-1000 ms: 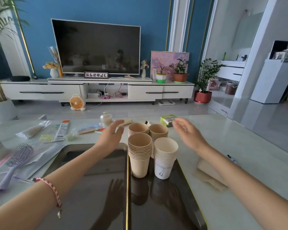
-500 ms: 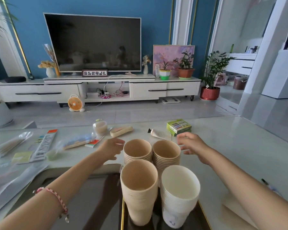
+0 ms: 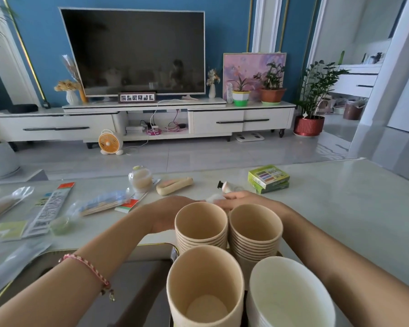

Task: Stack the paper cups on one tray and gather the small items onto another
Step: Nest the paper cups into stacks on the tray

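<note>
Four stacks of paper cups stand close in front of me: brown ones at back left [image 3: 201, 223], back right [image 3: 255, 227] and front [image 3: 204, 286], and a white stack [image 3: 291, 293] at front right. The tray under them is almost hidden. A dark glossy tray [image 3: 137, 279] lies to their left, under my left forearm. My left hand [image 3: 168, 213] reaches behind the back-left stack, its fingers hidden. My right hand [image 3: 250, 199] lies behind the back-right stack, fingertips by a white tube with a black cap [image 3: 226, 185]. Its grip is unclear.
Small items lie along the table's far side: a green box [image 3: 268, 178], a beige oblong piece [image 3: 174, 185], a clear little jar [image 3: 141, 178], a packet of sticks [image 3: 104, 204], a long printed packet [image 3: 50, 206] and plastic bags [image 3: 7, 263] at left.
My view has leaned forward and down over the cups. Both hands have moved inward and now meet behind the two back stacks, the right one reaching the white tube.
</note>
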`<state>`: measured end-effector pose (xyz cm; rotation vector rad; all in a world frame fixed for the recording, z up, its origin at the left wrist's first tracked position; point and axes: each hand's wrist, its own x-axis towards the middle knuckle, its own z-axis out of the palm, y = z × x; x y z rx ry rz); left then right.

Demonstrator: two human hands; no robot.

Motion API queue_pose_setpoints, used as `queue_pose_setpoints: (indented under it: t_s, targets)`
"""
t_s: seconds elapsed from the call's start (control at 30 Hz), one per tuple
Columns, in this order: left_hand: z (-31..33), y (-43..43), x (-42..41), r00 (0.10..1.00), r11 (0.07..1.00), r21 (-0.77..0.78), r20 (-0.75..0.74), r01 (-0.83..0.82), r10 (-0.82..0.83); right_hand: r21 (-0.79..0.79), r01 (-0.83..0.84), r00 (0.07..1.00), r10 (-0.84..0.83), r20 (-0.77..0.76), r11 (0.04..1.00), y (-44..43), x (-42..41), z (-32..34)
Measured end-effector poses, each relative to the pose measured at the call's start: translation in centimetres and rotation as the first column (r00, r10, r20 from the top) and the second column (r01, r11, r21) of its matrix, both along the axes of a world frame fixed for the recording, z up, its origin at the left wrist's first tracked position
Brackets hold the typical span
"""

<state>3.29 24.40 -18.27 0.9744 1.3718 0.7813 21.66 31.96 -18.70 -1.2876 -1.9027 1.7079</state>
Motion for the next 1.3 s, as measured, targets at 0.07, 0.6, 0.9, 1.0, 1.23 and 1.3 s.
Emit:
queue_pose_setpoints:
  t_s: [0.07, 0.6, 0.9, 1.0, 1.23, 1.3]
  targets:
    - [0.5, -0.1, -0.1, 0.999, 0.998, 0.043, 0.015, -0.036, 0.036, 0.023, 0.01, 0.995, -0.007, -0.104, 1.0, 0.9, 0.3, 0.0]
    - [13.3, -19.2, -2.5, 0.93, 0.932, 0.135, -0.107, -0.337, 0.352, 0.761, -0.388, 0.918, 0.287, 0.272, 0.52, -20.1, -1.6, 15.8]
    - [14.0, -34.5, -5.4, 0.915, 0.914, 0.17, -0.108, -0.368, 0.389, 0.822, -0.436, 0.869, 0.41, 0.279, 0.366, -32.6, -9.1, 12.4]
    - [12.3, -39.9, -7.7, 0.778, 0.733, 0.306, 0.046, -0.608, 0.626, 0.798, -0.349, 0.907, 0.392, 0.156, 0.49, -34.9, -11.6, 10.9]
    - [5.8, -48.3, -12.0, -0.055, 0.262, 0.787, -0.35, -0.559, 0.935, 0.357, -0.211, 0.906, 0.319, -0.277, 0.91, -36.5, -14.9, 8.1]
    - [5.2, -49.9, -13.3, -0.045, 0.353, 0.752, -0.451, -0.557, 0.891, 0.283, -0.22, 0.898, 0.307, -0.314, 0.934, -37.0, -15.5, 7.4]
